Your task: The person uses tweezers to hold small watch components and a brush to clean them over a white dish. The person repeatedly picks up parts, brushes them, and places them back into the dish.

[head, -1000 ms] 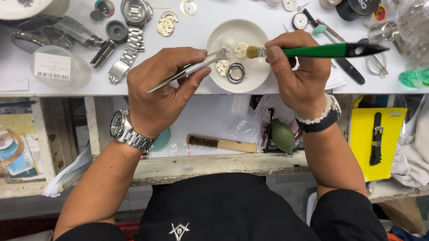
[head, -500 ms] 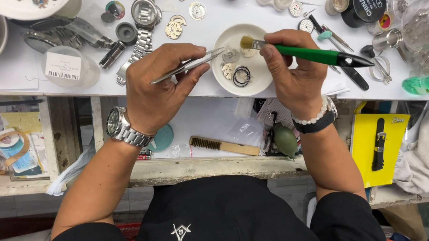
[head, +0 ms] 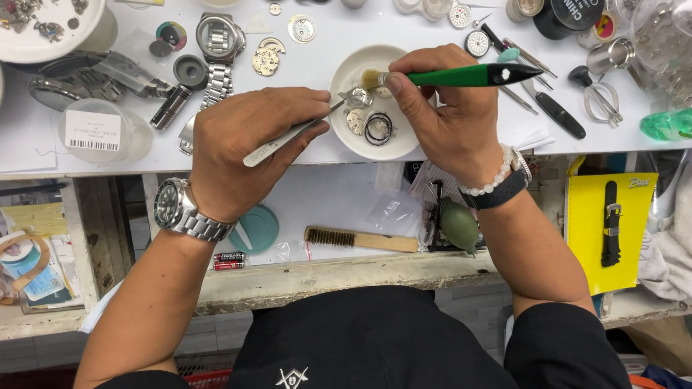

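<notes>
A watch-repair workshop: a white bench (head: 436, 149) strewn with watch movements (head: 265, 61), dials (head: 477, 43), tweezers (head: 520, 73) and straps (head: 611, 223).

Part gripped by tweezers (head: 298, 133) too small.

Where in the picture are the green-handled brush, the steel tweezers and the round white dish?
green-handled brush (head: 464, 76), head view, middle of the green handle.
steel tweezers (head: 283, 143), head view, shaft below the left hand's fingers.
round white dish (head: 349, 68), head view, bare upper-left rim.
</notes>
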